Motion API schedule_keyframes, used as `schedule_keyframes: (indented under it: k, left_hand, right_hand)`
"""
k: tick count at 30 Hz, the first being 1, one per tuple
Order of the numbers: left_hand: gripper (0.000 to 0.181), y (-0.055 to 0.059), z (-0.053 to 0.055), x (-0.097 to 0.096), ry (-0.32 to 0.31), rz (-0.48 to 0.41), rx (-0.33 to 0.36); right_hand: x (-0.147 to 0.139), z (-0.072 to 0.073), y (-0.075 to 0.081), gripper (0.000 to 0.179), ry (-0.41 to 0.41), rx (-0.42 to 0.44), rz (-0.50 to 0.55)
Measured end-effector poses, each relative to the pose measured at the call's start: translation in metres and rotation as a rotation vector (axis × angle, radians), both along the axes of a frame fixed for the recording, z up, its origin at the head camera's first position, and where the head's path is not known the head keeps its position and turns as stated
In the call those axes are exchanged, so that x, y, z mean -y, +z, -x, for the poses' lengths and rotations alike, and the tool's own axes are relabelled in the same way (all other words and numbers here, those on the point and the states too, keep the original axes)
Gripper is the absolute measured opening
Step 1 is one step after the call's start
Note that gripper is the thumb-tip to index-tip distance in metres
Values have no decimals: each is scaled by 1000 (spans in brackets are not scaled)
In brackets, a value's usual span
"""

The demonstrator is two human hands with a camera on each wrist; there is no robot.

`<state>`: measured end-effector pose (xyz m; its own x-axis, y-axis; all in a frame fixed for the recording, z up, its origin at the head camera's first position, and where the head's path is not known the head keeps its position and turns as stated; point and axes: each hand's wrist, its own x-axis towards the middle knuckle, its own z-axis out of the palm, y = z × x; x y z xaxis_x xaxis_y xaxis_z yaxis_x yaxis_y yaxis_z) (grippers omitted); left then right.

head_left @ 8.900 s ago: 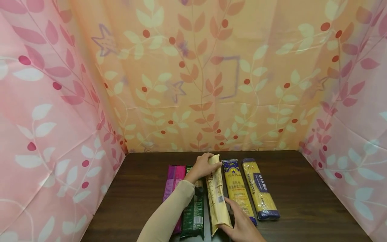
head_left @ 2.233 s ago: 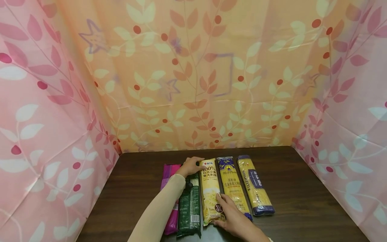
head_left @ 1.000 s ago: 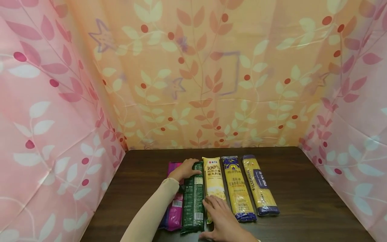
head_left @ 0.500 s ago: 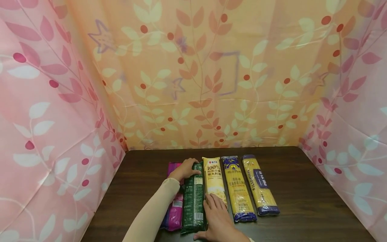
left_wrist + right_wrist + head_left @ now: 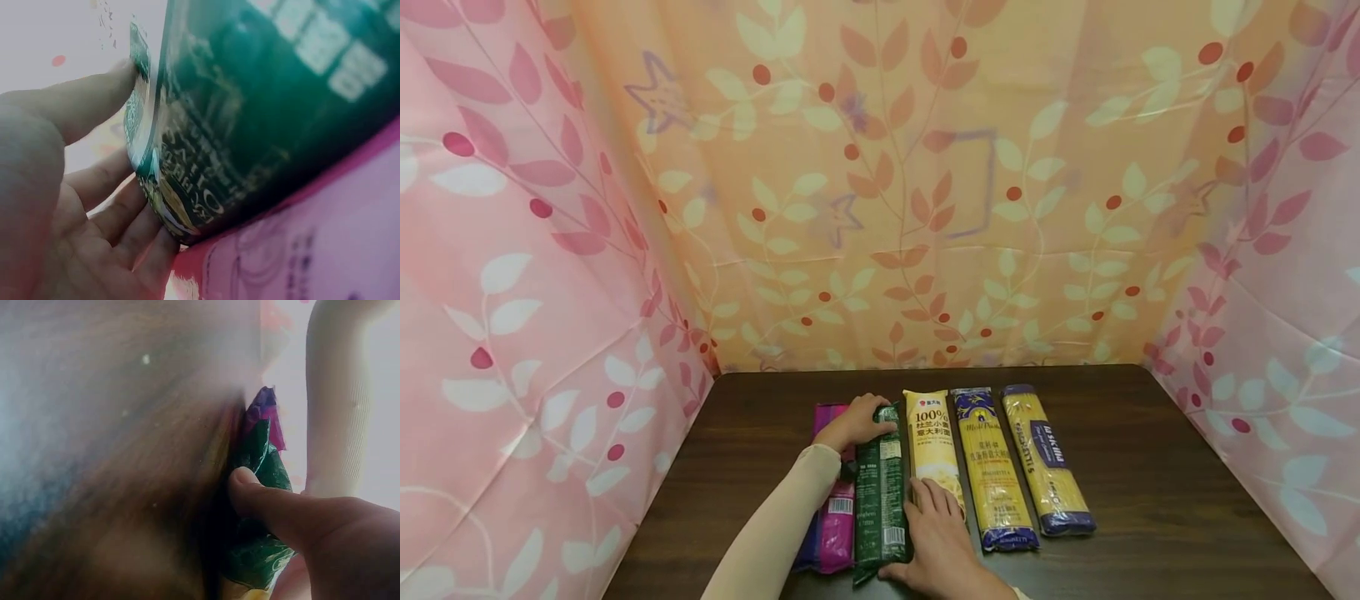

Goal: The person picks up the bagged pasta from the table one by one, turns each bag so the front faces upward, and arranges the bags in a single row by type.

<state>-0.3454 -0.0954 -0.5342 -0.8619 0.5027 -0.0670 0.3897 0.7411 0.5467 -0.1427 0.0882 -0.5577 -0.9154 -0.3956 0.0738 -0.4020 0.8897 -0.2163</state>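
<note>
In the head view, a dark green spaghetti packet [image 5: 874, 500] lies lengthwise with printed text and a barcode facing up. My left hand [image 5: 854, 423] grips its far end; the left wrist view shows the thumb [image 5: 94, 103] on one side of the green wrapper [image 5: 212, 112] and fingers on the other. At the near end my right hand [image 5: 938, 537] holds the same packet, thumb at its bottom corner and fingers along its right side, overlapping the cream noodle packet [image 5: 931, 442]. In the right wrist view the thumb [image 5: 262, 497] presses the crinkled green end [image 5: 269, 469].
A magenta and purple packet [image 5: 837, 533] lies against the green one on the left. To the right are a blue and yellow spaghetti packet [image 5: 991, 467] and a clear spaghetti packet [image 5: 1051, 467] with blue ends. Patterned curtains [image 5: 880, 208] enclose the dark wooden table [image 5: 1180, 500].
The cream packet, earlier held on edge, came to lie front up and was let go. Both hands moved left to the green packet, which has since tilted slightly.
</note>
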Motion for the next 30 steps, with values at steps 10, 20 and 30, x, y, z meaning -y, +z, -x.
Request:
schedule_keyframes:
  k: [10,20,30]
  left_hand:
    - [52,-2,-1,3,34,-60,-29]
    - [56,5,-4,2,90,-153,-26]
    - [64,25,-8,1,163,-252,0]
  right_hand:
    - [1,2,5,96,2,65,141]
    - [1,-1,10,98,1,164,349]
    - [-4,-2,22,92,63,71,420]
